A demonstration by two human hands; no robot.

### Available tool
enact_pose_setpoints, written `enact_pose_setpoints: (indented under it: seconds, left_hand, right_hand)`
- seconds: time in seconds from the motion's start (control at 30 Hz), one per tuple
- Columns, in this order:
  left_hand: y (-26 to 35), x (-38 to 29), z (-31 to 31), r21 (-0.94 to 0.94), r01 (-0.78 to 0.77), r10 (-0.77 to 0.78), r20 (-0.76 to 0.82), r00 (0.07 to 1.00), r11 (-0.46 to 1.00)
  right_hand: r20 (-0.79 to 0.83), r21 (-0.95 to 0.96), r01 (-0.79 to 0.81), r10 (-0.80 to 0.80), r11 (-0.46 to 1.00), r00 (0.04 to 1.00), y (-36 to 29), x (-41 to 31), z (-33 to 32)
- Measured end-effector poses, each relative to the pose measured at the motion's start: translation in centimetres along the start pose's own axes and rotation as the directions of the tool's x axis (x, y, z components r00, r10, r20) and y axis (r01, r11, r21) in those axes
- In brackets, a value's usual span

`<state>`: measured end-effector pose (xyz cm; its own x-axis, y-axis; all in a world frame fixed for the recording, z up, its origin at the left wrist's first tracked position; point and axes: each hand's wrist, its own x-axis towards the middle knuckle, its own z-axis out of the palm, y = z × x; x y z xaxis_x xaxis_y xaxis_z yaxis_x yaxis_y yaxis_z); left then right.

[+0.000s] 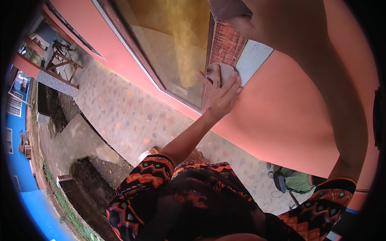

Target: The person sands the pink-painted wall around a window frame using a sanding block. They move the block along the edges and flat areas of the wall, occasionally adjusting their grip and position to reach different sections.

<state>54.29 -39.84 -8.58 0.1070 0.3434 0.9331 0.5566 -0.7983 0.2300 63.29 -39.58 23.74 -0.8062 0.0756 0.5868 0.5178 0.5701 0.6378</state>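
My left hand (224, 90) lies with fingers spread over a greyish sheet (221, 70), probably sandpaper, and holds it flat against the lower window frame. The wooden window frame (227, 42) has patchy, worn reddish paint with dark streaks. Beside it runs a pale grey-white strip (253, 57). My right arm reaches up along the wall, and my right hand (245, 25) is at the upper edge with a similar dull, rough-edged sheet (227, 9) at its fingers. Most of that hand's fingers are hidden. Left of the frame is the window glass (169, 39).
The salmon-pink wall (286, 114) extends right of the frame. Below is a tiled walkway (126, 105) with orange and grey patches. A wooden trestle (64, 64) stands at far left, near a drop to bare soil (90, 186). A green bag (297, 182) lies by the wall.
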Motion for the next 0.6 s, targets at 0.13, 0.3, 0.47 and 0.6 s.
enact_pose_setpoints:
  seconds: [0.13, 0.3, 0.47, 0.6]
  left_hand:
    - [1.0, 1.8, 0.1, -0.058, 0.036, -0.037, -0.021, 0.999, 0.998]
    - [0.0, -2.0, 0.6, -0.057, 0.022, -0.022, 0.001, 1.0, 0.998]
    - [0.6, 3.4, 0.1, -0.015, -0.106, 0.105, -0.051, 0.993, 0.994]
    - [0.3, -0.7, 0.9, -0.067, 0.035, -0.037, -0.036, 0.999, 0.997]
  right_hand:
    - [-0.068, 0.018, 0.029, -0.027, 0.999, 0.997, 0.4, -0.4, 0.3]
    - [0.019, -0.038, -0.025, 0.026, 0.999, 0.999, -0.2, 0.2, -0.4]
    - [0.001, -0.079, -0.002, 0.002, 0.997, 1.0, 0.4, -0.6, 0.5]
    - [-0.074, -0.08, -0.008, 0.002, 0.997, 0.997, -0.1, 0.3, 0.1]
